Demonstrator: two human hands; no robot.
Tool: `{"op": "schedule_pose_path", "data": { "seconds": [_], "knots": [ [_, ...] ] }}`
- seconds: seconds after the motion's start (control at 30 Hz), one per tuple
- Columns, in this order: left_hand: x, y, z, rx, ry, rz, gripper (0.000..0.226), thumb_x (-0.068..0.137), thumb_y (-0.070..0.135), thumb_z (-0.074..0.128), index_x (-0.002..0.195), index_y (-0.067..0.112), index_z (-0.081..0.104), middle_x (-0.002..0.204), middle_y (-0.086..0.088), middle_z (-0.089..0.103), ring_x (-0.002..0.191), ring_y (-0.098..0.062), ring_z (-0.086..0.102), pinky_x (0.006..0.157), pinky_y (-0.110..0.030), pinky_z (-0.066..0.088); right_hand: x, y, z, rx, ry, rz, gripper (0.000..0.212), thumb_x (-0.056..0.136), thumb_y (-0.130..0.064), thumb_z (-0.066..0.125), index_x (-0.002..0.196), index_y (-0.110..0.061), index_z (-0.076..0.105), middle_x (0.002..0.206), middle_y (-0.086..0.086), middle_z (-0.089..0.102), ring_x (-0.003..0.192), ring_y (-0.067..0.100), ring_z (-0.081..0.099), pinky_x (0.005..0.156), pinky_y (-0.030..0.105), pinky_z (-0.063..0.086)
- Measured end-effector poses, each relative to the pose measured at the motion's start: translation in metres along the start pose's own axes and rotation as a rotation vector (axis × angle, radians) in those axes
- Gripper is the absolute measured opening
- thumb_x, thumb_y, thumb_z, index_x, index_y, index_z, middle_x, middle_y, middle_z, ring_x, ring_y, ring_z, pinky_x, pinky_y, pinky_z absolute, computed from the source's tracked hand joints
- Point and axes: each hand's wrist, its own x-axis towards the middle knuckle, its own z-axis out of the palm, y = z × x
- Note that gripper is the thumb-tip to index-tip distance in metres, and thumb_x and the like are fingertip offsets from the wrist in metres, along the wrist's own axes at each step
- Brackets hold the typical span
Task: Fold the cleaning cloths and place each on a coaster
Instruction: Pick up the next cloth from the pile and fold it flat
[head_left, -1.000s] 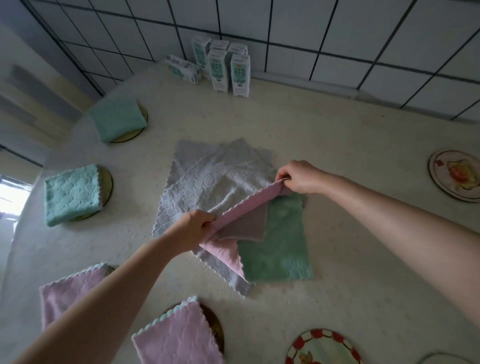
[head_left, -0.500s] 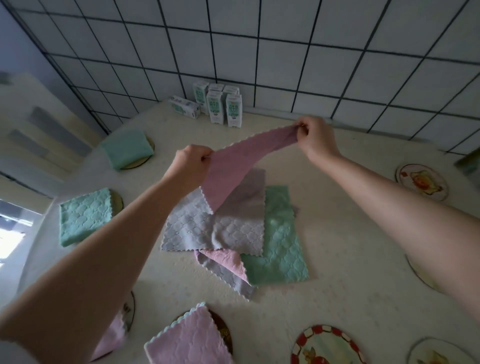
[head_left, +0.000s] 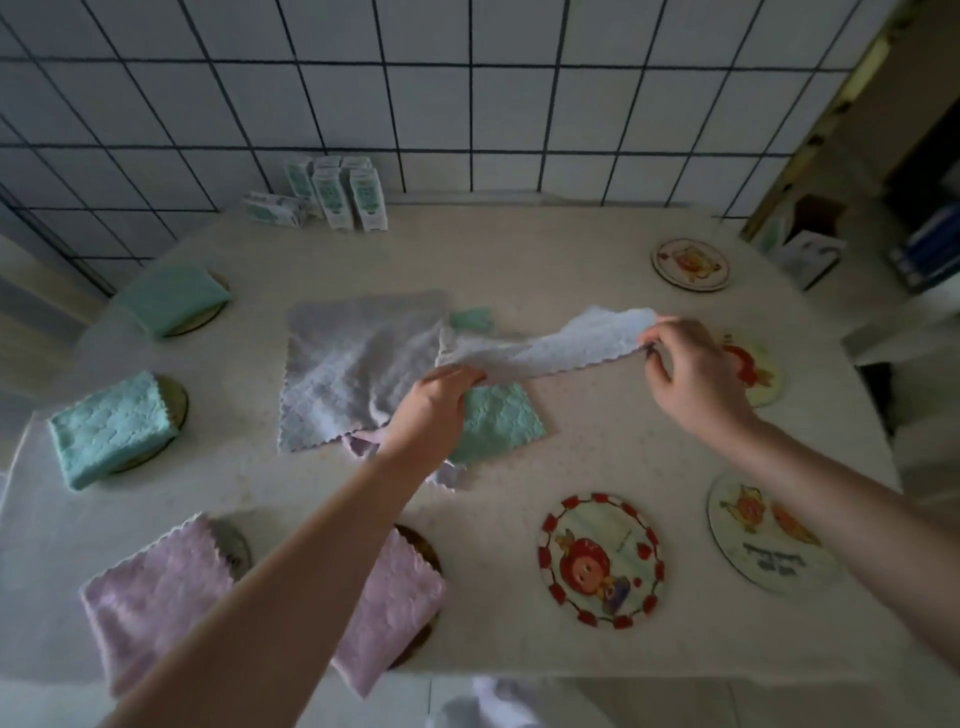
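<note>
A: Where is the cloth being worked on?

B: The held cloth (head_left: 550, 348), pale and scalloped at the edge, is stretched in the air above the middle of the bench (head_left: 597, 436), between both hands. It hangs over the loose pile.

A: And the grip on each side?

B: The left hand (head_left: 436, 410) is clenched on the cloth's near-left end, knuckles up, forearm reaching in from the lower left. The right hand (head_left: 691, 374) pinches the far-right corner between thumb and forefinger, the other fingers curled loosely below, wrist bent, forearm coming in from the lower right.

A: What lies under it?

B: A grey cloth (head_left: 358, 369) spread flat, a green cloth (head_left: 493, 421) partly beneath the left hand, and a bit of another cloth poking out at the near edge of the pile.

A: Further out?

B: Left of the pile, two folded green cloths (head_left: 111, 426) each sit on a coaster. Nearer, two folded pink cloths (head_left: 156, 587) rest on coasters, partly hidden by the left forearm. On the right, four bare picture coasters (head_left: 602, 558) lie apart. Small cartons (head_left: 337, 195) stand against the tiled wall (head_left: 467, 104).
</note>
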Motion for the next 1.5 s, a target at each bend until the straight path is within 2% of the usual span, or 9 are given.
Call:
{"op": "schedule_pose_path", "data": {
  "seconds": [0.07, 0.17, 0.43, 0.57, 0.73, 0.87, 1.03, 1.2, 1.5],
  "knots": [
    [-0.038, 0.001, 0.027, 0.012, -0.086, -0.017, 0.051, 0.080, -0.017, 0.046, 0.119, 0.009, 0.065, 0.121, -0.008, 0.065, 0.111, -0.021, 0.061, 0.096, -0.016, 0.037, -0.056, 0.006, -0.005, -0.020, -0.090, 0.023, 0.018, 0.078, 0.005, 0.064, 0.096, 0.000, 0.061, 0.100, 0.015, 0.061, 0.099, 0.030, 0.060, 0.083, 0.033, 0.048],
    [-0.092, -0.002, 0.058, -0.014, -0.195, -0.001, 0.058, 0.078, -0.020, 0.043, 0.123, 0.011, 0.062, 0.125, -0.008, 0.063, 0.115, -0.021, 0.059, 0.103, -0.026, 0.043, -0.134, 0.008, -0.008, -0.051, -0.194, 0.102, 0.021, 0.077, 0.004, 0.069, 0.096, -0.001, 0.063, 0.103, 0.015, 0.062, 0.098, 0.029, 0.062, 0.085, 0.031, 0.049],
    [-0.191, 0.011, 0.077, -0.039, -0.411, -0.051, 0.039, 0.093, 0.008, 0.046, 0.124, 0.028, 0.060, 0.122, 0.004, 0.062, 0.101, -0.008, 0.059, 0.087, -0.020, 0.048, -0.262, 0.004, -0.012, 0.060, -0.395, 0.246, 0.035, 0.073, 0.016, 0.065, 0.099, -0.008, 0.067, 0.104, 0.005, 0.064, 0.098, 0.017, 0.061, 0.091, 0.012, 0.039],
    [-0.221, 0.011, 0.075, -0.079, -0.425, 0.012, 0.035, 0.092, 0.006, 0.052, 0.118, 0.025, 0.064, 0.111, 0.004, 0.070, 0.092, -0.004, 0.065, 0.085, -0.019, 0.052, -0.296, -0.004, -0.023, 0.098, -0.444, 0.341, 0.031, 0.080, 0.010, 0.060, 0.101, -0.011, 0.067, 0.101, 0.003, 0.065, 0.092, 0.013, 0.062, 0.083, 0.020, 0.048],
    [-0.213, 0.003, 0.073, -0.181, -0.336, -0.164, 0.023, 0.089, 0.009, 0.061, 0.108, 0.020, 0.071, 0.096, 0.015, 0.070, 0.085, 0.005, 0.063, 0.079, -0.010, 0.048, -0.287, -0.005, -0.031, 0.174, -0.426, 0.429, 0.013, 0.091, -0.017, 0.056, 0.100, -0.015, 0.066, 0.083, -0.008, 0.065, 0.074, 0.002, 0.062, 0.067, 0.006, 0.042],
    [-0.168, -0.004, 0.077, -0.339, -0.246, -0.511, 0.015, 0.083, 0.010, 0.068, 0.089, 0.025, 0.070, 0.079, 0.012, 0.070, 0.075, -0.006, 0.065, 0.065, -0.014, 0.048, -0.247, 0.014, -0.021, 0.284, -0.306, 0.602, 0.006, 0.083, -0.016, 0.068, 0.084, -0.011, 0.064, 0.066, -0.004, 0.063, 0.061, 0.009, 0.061, 0.053, 0.016, 0.047],
    [-0.108, -0.014, 0.088, -0.511, -0.148, -0.803, 0.018, 0.086, 0.001, 0.062, 0.081, 0.018, 0.068, 0.081, -0.008, 0.071, 0.077, -0.027, 0.066, 0.075, -0.047, 0.058, -0.194, 0.050, 0.011, 0.331, -0.305, 0.827, 0.012, 0.088, -0.021, 0.064, 0.085, -0.009, 0.065, 0.072, -0.001, 0.063, 0.066, 0.014, 0.057, 0.053, 0.016, 0.038],
    [-0.071, -0.032, 0.106, -0.484, -0.154, -0.890, 0.022, 0.086, 0.006, 0.064, 0.076, 0.025, 0.068, 0.080, -0.008, 0.072, 0.083, -0.036, 0.068, 0.075, -0.054, 0.057, -0.162, 0.079, 0.042, 0.375, -0.381, 0.941, 0.015, 0.090, -0.011, 0.059, 0.098, -0.004, 0.069, 0.087, 0.007, 0.067, 0.077, 0.017, 0.059, 0.062, 0.022, 0.042],
    [-0.046, -0.051, 0.124, -0.429, -0.131, -0.966, 0.016, 0.086, 0.007, 0.065, 0.076, 0.020, 0.068, 0.072, -0.010, 0.069, 0.066, -0.025, 0.061, 0.071, -0.057, 0.056, -0.148, 0.109, 0.070, 0.475, -0.393, 1.088, 0.019, 0.085, -0.018, 0.068, 0.094, -0.001, 0.070, 0.079, 0.010, 0.068, 0.069, 0.018, 0.061, 0.063, 0.024, 0.045]
  ]
}}
